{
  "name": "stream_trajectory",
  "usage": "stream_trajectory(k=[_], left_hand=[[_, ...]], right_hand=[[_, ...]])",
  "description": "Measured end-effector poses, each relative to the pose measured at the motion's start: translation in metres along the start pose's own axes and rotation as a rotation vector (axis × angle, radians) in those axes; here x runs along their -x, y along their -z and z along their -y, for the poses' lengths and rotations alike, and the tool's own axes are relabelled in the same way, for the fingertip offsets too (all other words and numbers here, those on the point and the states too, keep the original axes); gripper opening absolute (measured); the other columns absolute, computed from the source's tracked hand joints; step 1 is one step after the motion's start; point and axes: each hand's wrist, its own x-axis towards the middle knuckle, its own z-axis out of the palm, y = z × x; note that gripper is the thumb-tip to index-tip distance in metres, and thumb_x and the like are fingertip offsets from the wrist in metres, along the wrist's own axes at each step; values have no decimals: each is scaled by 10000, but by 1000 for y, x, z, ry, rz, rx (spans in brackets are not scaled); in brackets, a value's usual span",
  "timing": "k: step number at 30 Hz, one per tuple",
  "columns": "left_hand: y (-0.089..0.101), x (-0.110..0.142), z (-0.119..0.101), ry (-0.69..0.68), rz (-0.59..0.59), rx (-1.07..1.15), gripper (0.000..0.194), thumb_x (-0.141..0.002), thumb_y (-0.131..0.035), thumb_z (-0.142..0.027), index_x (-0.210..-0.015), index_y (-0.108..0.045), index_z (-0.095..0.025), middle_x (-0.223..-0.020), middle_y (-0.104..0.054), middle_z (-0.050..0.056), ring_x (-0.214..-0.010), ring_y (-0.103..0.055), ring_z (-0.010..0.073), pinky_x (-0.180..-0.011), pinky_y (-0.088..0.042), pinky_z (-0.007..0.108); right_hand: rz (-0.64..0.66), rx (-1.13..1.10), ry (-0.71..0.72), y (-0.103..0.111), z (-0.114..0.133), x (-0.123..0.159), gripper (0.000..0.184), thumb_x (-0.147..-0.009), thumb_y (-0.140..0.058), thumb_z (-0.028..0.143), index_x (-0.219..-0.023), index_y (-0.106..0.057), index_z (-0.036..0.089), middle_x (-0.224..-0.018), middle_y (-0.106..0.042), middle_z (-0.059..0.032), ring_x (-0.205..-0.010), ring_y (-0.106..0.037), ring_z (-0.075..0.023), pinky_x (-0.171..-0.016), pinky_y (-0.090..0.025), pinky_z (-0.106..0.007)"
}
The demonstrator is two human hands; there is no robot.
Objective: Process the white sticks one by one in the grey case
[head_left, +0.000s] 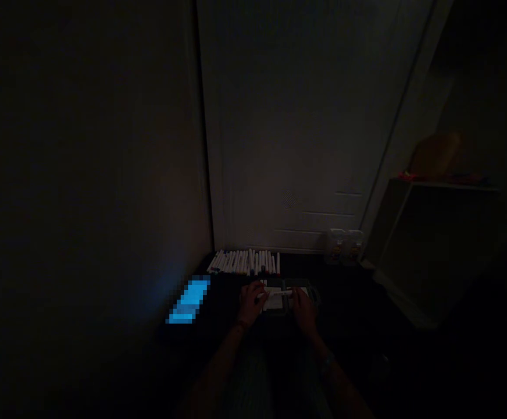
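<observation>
A white marker (282, 293) lies level between my two hands. My right hand (304, 309) is closed on its right end. My left hand (250, 302) is closed with curled fingers at the other end. Below them is an open plastic case (317, 295), with pale paper or card (274, 304) in its left half. White sticks that look like more markers show beside my left fingertips, partly hidden by the hand. The dim light hides finer detail.
Behind the case, several white markers (245, 262) lie in a row on the dark table. A glowing blue, blurred-out screen (190, 301) is at the left by the wall. Two clear containers (336, 247) stand at the back right. A pale shelf unit (410, 256) rises on the right.
</observation>
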Motion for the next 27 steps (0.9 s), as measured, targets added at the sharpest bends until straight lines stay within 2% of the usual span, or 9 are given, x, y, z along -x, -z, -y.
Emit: stream_trajectory(k=[5,11,17,27], left_hand=[[2,1,-5,55,34,-44,196,-804,-467,-370,-881,-631,-295,-1095,-552,-26,-986,-416,188,-857,-334,362],[4,2,-8,101,22,-81,200,-806,-462,-377,-899,-627,-310,-1119,-543,-34,-1006,-409,200,-828,-327,365],[4,1,-7,105,48,-71,198,-802,-465,-383,-878,-631,-308,-1118,-544,-31,-1006,-407,202,-828,-325,365],[0,1,-3,76,23,-58,205,-803,-462,-395,-874,-630,-303,-1099,-552,-31,-999,-412,199,-831,-331,363]], right_hand=[[34,2,-7,0,0,-1,394,-888,-253,357,-1017,-591,202,-986,-630,-51,-874,-582,-152,-767,-420,-247],[69,34,-20,1,3,-1,390,-880,-293,375,-1150,-534,232,-1096,-597,-30,-985,-554,-151,-825,-411,-251],[51,37,-27,2,3,0,380,-886,-275,351,-1078,-577,223,-1076,-605,-27,-976,-555,-139,-832,-403,-241],[79,88,-60,6,8,0,387,-886,-277,404,-1007,-599,228,-939,-648,-30,-842,-592,-148,-715,-411,-215]])
